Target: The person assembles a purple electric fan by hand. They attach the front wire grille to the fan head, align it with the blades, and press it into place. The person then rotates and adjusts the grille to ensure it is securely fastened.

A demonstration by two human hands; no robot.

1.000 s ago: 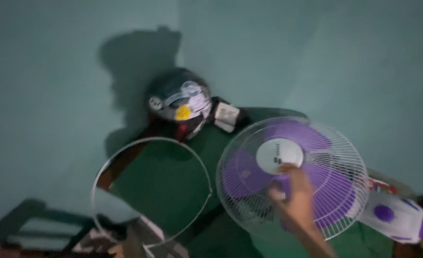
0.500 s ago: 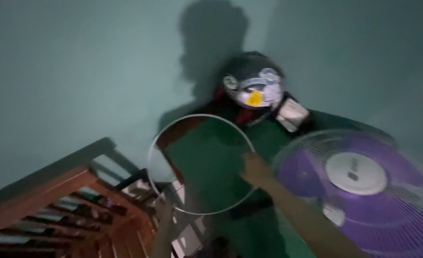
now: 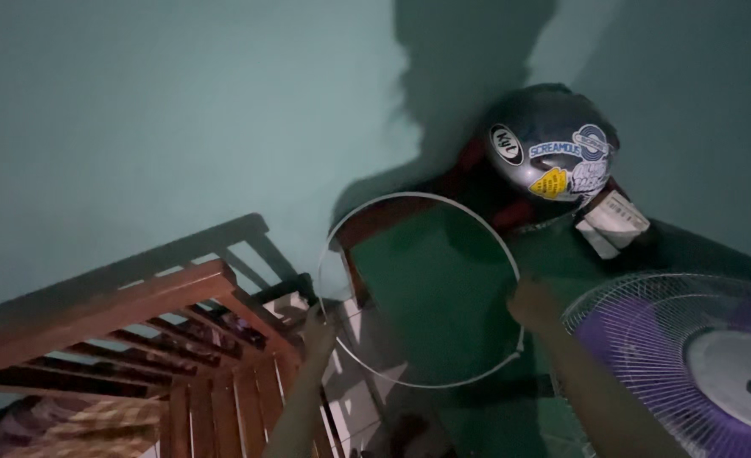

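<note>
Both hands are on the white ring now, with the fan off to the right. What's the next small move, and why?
Probably swing the white ring right, toward the fan guard. The left hand holds its left edge and the right hand its right edge, so it is held on both sides, and it sits apart from the purple-bladed fan.

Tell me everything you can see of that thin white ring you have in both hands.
The white ring is a thin, pale hoop, plastic or metal by its look, open in the middle so the green table top shows through it. It is held up tilted over the table's near-left corner, in front of the sticker-covered helmet. The left hand grips its left lower edge and the right hand its right edge. A small clasp-like bump shows low on the right. It stands apart from the purple fan.
</note>
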